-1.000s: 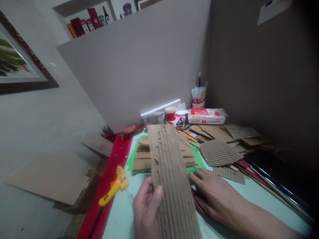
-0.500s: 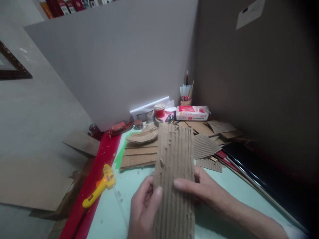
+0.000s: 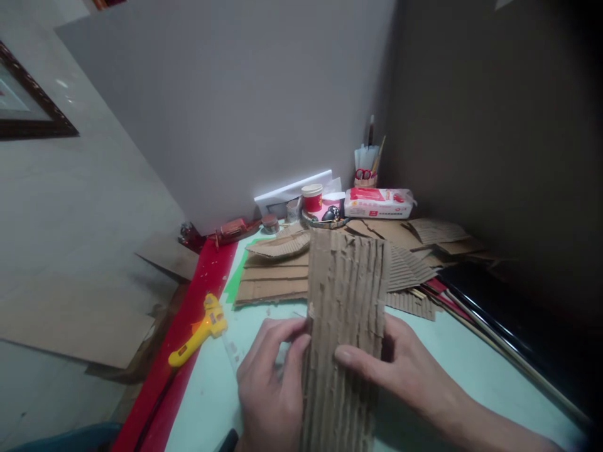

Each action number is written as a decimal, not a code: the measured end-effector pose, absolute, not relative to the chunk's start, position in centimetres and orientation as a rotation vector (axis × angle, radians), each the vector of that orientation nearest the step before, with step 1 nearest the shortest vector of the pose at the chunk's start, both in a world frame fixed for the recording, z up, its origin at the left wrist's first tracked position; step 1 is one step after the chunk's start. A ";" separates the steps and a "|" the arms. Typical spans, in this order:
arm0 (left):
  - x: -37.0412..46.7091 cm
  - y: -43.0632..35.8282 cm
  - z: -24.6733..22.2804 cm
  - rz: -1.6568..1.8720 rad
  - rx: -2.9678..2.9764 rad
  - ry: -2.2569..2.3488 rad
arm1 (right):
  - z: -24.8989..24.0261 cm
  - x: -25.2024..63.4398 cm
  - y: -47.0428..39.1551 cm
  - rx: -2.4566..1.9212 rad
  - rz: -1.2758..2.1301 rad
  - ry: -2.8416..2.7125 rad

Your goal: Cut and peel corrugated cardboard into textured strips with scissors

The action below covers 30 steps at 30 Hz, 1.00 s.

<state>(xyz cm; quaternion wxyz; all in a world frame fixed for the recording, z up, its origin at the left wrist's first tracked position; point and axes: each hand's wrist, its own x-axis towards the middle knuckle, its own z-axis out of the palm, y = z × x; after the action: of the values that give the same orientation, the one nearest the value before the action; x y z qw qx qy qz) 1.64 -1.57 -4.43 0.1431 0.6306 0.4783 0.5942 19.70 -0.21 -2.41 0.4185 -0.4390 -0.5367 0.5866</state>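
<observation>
A long strip of corrugated cardboard (image 3: 346, 301) with torn ridges stands upright in front of me over the pale green table (image 3: 471, 370). My left hand (image 3: 271, 389) grips its left edge, thumb on the front. My right hand (image 3: 405, 370) holds the right edge, thumb laid across the ridged face. Both hands are low in the view, near the table's front.
Flat cardboard pieces (image 3: 271, 279) lie stacked behind the strip on a green mat. A yellow glue gun (image 3: 200, 329) rests on a red strip (image 3: 188, 351) at left. A red cup (image 3: 311, 198), a white packet (image 3: 379, 203) and a pen holder (image 3: 366, 169) stand by the back wall.
The right hand came off the table and took the strip's right edge. The strip turned from tilted left to nearly straight, and the view shifted slightly.
</observation>
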 end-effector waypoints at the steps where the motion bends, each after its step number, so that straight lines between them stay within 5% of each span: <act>1: 1.6 -1.6 -4.6 1.697 1.861 1.357 | -2.4 19.8 -0.1 -1.082 1.499 -1.352; 14: 0.4 -1.2 -4.4 1.665 2.294 1.213 | -2.7 19.3 -0.2 -1.052 1.568 -1.405; 30: 3.1 -2.8 -3.4 1.815 1.655 1.376 | -3.3 19.3 0.1 -0.676 1.912 -1.133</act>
<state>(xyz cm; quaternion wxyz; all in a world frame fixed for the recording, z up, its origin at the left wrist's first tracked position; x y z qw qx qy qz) 3.10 -2.79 -3.43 0.1625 0.5801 0.4823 0.6360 19.34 0.09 -3.29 0.3980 -0.2671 -0.4473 0.7551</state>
